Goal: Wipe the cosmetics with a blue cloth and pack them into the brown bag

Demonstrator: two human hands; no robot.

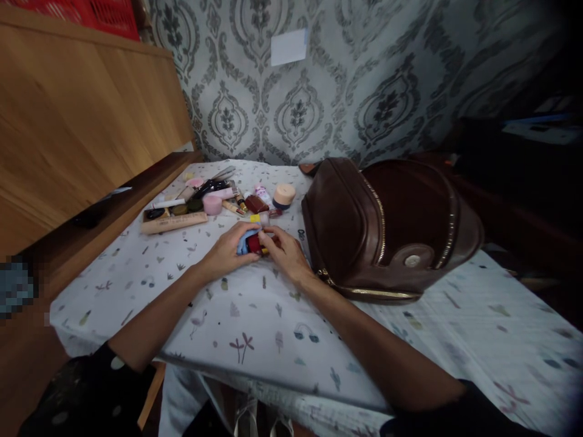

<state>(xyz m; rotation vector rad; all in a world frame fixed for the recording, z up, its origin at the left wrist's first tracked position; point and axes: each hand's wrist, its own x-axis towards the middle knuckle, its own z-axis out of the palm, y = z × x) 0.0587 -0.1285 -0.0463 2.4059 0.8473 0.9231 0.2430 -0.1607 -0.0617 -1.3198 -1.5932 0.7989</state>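
Note:
My left hand (230,247) is closed round a light-blue crumpled cloth (242,244) and a small dark red item (254,244), whose exact kind is hidden by the fingers. From the other side, my right hand (288,254) pinches at the red item with its thumb and fingers. Both hands are close together just above the patterned tablecloth (237,315). Behind the fingertips lies something small with a yellow end (255,218). To the right of my right hand stands a brown leather bag (337,224) with its gold zip undone.
Makeup lies in a heap at the back left, with a pink jar (212,204) and a long beige box (173,223). A beige-lidded jar (284,195) stands near the bag. A wooden panel (91,115) borders the left; a patterned wall (291,91) rises behind.

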